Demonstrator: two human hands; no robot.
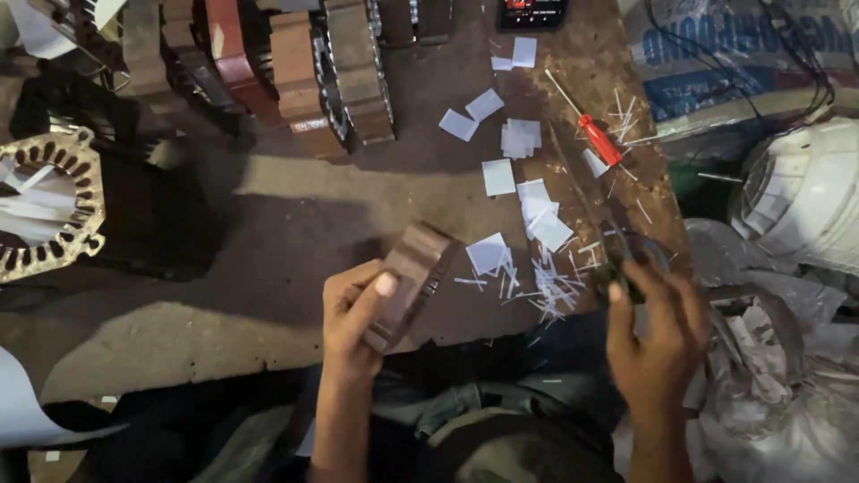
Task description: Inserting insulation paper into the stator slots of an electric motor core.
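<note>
My left hand (353,313) grips a brown ring-shaped motor stator core (412,277), held on edge just above the dirty floor. My right hand (658,331) closes around the dark handles of a pair of scissors (599,228) whose long blades point away from me toward the top of the view. Between the two hands lie several white paper squares (488,252) and thin white paper slivers (550,291). What the fingers of my right hand do under the handles is too dark to make out.
A row of stator cores (295,72) stands at the back. A larger open stator (49,206) with white paper lies left. A red-handled screwdriver (595,136) lies by more paper squares (521,136). A white fan housing (805,192) and a printed sack (716,63) sit right.
</note>
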